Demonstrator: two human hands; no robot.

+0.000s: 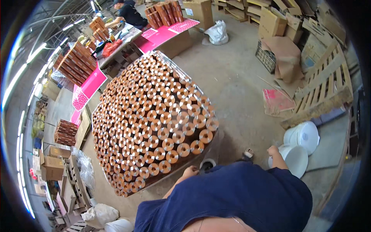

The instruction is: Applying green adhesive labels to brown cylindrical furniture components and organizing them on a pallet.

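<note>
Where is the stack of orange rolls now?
In the head view, the stack stands left of centre, its near side close to the left hand.

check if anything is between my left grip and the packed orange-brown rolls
Nothing solid shows between the left grip and the packed orange-brown rolls; their near edge is close by, ahead and to the left. The pale-rimmed round object is on the grip's right, out of that path.

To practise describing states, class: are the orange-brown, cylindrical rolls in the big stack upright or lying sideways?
Upright: the orange-brown, cylindrical rolls show their round ends facing up.
</note>
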